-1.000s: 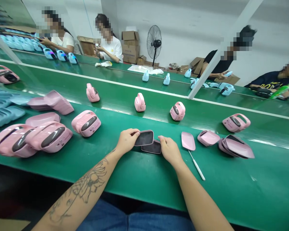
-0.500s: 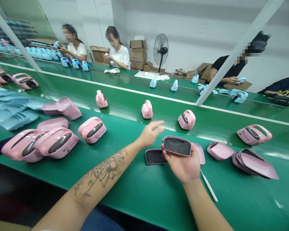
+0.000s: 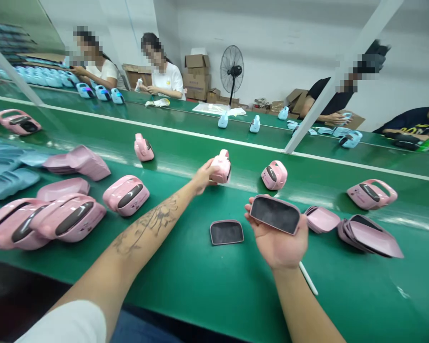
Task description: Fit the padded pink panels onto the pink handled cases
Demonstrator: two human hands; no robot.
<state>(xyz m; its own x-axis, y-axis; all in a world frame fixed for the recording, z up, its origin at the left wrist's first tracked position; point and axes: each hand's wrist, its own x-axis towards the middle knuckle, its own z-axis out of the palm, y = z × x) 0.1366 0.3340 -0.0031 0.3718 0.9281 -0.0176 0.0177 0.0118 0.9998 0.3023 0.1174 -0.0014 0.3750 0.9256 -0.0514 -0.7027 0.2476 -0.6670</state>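
Note:
My left hand [image 3: 203, 177] reaches forward with its fingers closed around the near left side of a pink device with a handle [image 3: 222, 167], which looks like a small portable speaker. In my right hand [image 3: 282, 245], palm up, rests a pink-rimmed cover [image 3: 276, 214], its dark inner side facing me and the fingers curled about its edges. A second dark-lined cover [image 3: 227, 233] lies flat on the green table between my arms. Partly behind my right wrist is a thin white tool [image 3: 308, 278].
Pink devices stand at left [image 3: 69, 216] and along the belt [image 3: 274, 175]. Stacked pink covers [image 3: 370, 236] lie at right, more pink covers [image 3: 87, 162] and blue covers [image 3: 7, 171] at left. A slanted white post [image 3: 318, 95] rises beyond. Several people sit across the line.
My left hand has reached forward and closed on the pink device, which has turned slightly. My right hand has shifted right and tilted the cover. The view has swung a little.

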